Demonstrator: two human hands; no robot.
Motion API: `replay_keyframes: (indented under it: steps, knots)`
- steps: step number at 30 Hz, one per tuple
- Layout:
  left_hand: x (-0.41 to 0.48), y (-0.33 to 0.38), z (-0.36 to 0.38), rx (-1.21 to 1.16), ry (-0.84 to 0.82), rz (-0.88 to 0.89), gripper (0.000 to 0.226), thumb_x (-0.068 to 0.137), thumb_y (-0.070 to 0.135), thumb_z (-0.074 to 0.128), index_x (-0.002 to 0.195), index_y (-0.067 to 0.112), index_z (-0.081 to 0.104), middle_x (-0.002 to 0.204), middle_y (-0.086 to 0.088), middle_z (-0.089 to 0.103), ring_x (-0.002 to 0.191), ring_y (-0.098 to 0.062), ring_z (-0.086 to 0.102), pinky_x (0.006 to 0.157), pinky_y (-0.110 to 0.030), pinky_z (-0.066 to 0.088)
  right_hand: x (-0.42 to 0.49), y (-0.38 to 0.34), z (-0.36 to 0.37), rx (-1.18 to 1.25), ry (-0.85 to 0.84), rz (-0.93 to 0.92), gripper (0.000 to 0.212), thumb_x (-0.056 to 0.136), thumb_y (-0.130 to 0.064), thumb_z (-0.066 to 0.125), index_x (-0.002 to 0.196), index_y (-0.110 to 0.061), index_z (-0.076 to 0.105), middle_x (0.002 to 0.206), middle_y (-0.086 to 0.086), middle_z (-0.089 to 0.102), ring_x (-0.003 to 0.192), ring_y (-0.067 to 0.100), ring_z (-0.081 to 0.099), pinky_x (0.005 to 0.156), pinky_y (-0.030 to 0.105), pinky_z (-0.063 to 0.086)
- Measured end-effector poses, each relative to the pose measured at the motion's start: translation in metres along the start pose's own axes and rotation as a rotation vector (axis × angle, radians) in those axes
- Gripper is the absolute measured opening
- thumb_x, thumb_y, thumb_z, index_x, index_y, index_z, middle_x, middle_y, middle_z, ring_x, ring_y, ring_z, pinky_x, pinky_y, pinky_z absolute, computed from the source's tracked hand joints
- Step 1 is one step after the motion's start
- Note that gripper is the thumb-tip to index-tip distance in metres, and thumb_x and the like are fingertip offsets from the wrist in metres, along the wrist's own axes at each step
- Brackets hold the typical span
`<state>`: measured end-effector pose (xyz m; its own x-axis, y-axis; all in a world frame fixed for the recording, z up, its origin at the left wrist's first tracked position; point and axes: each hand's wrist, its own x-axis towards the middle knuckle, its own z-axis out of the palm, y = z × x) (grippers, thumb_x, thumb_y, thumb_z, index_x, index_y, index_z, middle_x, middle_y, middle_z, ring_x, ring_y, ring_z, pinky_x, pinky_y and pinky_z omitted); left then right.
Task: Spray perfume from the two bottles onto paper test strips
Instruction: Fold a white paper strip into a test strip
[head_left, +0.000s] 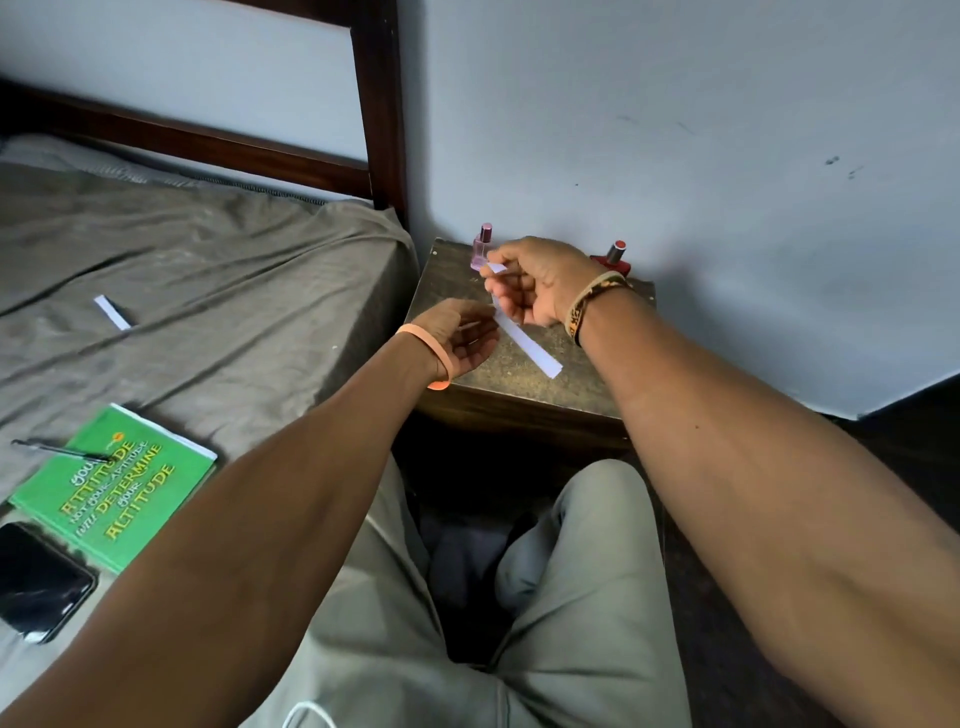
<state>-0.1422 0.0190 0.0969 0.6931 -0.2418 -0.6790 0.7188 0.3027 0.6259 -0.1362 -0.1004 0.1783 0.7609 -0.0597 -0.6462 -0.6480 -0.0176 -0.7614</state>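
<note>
- Right hand (535, 288) is over the far part of the desk (519, 395), fingers curled, pinching the top end of a white strip (530, 345) between thumb and fingertips.
- Strip slants down to the right and toward the viewer; whether its lower end rests on the desk or hangs just above it can't be told.
- Left hand (462, 338) is just left of the strip's middle, palm turned right, fingers loosely bent toward the paper. Can't tell if it pinches the strip or only touches it; fingertips are blurred.
- Hands are close together, almost touching, with the strip between them.
- Pink bottle (482, 252) stands upright at the far left corner of the desk, cap on, just beyond the right hand's fingertips.
- Red bottle (615, 260) stands upright at the far right edge by the wall, partly hidden behind the right wrist, well apart from the pink one.
- Spare strip (112, 313) lies flat on the bed (218, 270), far left of the desk.
- Green book (114, 488) lies on the near left of the bed, with a pen (57, 449) across its far corner.
- Black phone (36, 579) lies face up just beside the book's near edge.
- Orange band (439, 353) on the left wrist, woven band (584, 309) on the right.
- Person is seated, knees in grey trousers in front of the desk.
</note>
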Motion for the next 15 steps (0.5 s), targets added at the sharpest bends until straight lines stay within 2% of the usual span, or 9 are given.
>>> replay_keyframes:
  steps: [6, 8, 11, 13, 15]
  knots:
    - [-0.004, 0.005, -0.015, -0.037, -0.008, -0.023, 0.006, 0.081, 0.008, 0.069, 0.085, 0.006, 0.065, 0.081, -0.008, 0.068, 0.072, -0.016, 0.065, 0.061, -0.024, 0.057, 0.0, 0.001, 0.001, 0.019, 0.018, 0.009, 0.022, 0.095, -0.016, 0.057, 0.077, -0.005, 0.065, 0.044, 0.002, 0.061, 0.032, 0.005, 0.052, 0.039, 0.013, 0.045]
    - [-0.004, 0.006, -0.018, -0.065, 0.023, 0.006, 0.005, 0.081, 0.009, 0.07, 0.08, 0.006, 0.066, 0.074, -0.006, 0.068, 0.069, -0.014, 0.064, 0.06, -0.023, 0.057, 0.002, 0.005, -0.002, -0.001, 0.008, 0.016, 0.019, 0.091, -0.016, 0.06, 0.076, -0.006, 0.066, 0.048, 0.002, 0.062, 0.035, 0.006, 0.053, 0.04, 0.014, 0.045]
    - [0.001, 0.012, -0.021, -0.203, 0.104, 0.1, 0.011, 0.082, 0.009, 0.071, 0.074, 0.006, 0.064, 0.055, -0.002, 0.063, 0.06, -0.012, 0.063, 0.058, -0.021, 0.056, 0.003, 0.014, -0.008, -0.152, -0.037, 0.036, 0.015, 0.086, -0.018, 0.062, 0.075, -0.007, 0.066, 0.055, 0.002, 0.063, 0.042, 0.007, 0.055, 0.044, 0.015, 0.047]
    - [0.003, 0.015, -0.021, -0.234, 0.118, 0.124, 0.011, 0.082, 0.009, 0.072, 0.074, 0.006, 0.064, 0.052, -0.001, 0.062, 0.053, -0.011, 0.063, 0.058, -0.021, 0.057, 0.006, 0.023, -0.013, -0.207, -0.06, 0.047, 0.015, 0.087, -0.019, 0.063, 0.081, -0.006, 0.067, 0.058, 0.002, 0.066, 0.046, 0.008, 0.058, 0.046, 0.017, 0.05]
    - [0.003, 0.014, -0.021, -0.22, 0.109, 0.117, 0.01, 0.081, 0.009, 0.072, 0.075, 0.006, 0.064, 0.053, -0.001, 0.063, 0.053, -0.011, 0.063, 0.059, -0.021, 0.057, 0.01, 0.03, -0.017, -0.195, -0.086, 0.04, 0.017, 0.09, -0.021, 0.064, 0.085, -0.006, 0.069, 0.065, 0.004, 0.068, 0.051, 0.009, 0.06, 0.05, 0.02, 0.053]
